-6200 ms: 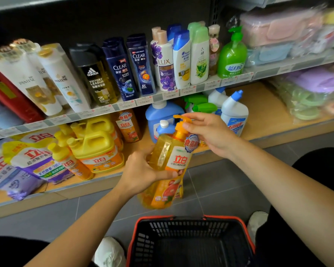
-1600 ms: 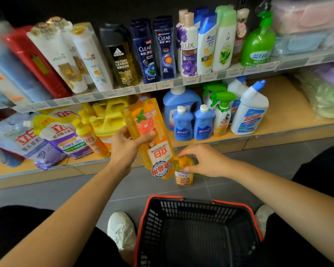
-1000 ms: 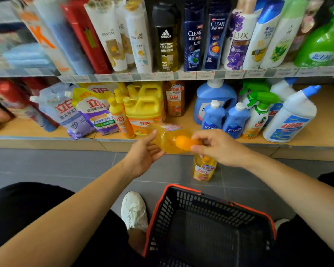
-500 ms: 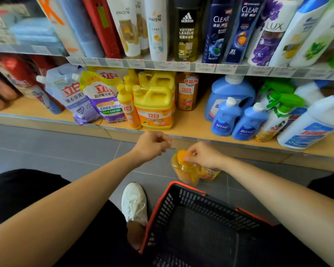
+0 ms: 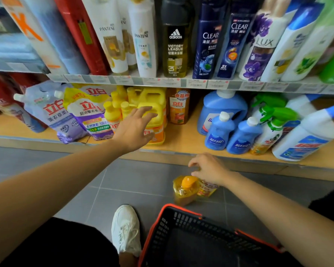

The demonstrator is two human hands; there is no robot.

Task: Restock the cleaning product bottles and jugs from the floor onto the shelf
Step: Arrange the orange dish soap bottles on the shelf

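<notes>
Floor (image 5: 133, 180): 2 orange bottles (image 5: 184, 191), 1 basket (image 5: 172, 223), 1 shoe (image 5: 125, 230).
Lower shelf (image 5: 183, 135): 2 refill pouches (image 5: 89, 114), 1 orange bottle (image 5: 178, 108), 1 big blue jug (image 5: 220, 106), 2 sm. blue bottles (image 5: 217, 133), 2 green sprays (image 5: 270, 132), 2 white bottles (image 5: 305, 137) w/ blue caps. Yellow jugs (image 5: 156, 101): min. 2, rest hidden.
Upper shelf (image 5: 181, 81): 2 dark blue bottles (image 5: 206, 45), 1 black bottle (image 5: 175, 45).

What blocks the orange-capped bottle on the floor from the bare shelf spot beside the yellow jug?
Nothing visible: the orange-capped bottle faces bare shelf right of the yellow jug; only the right hand hovers above it.
</notes>
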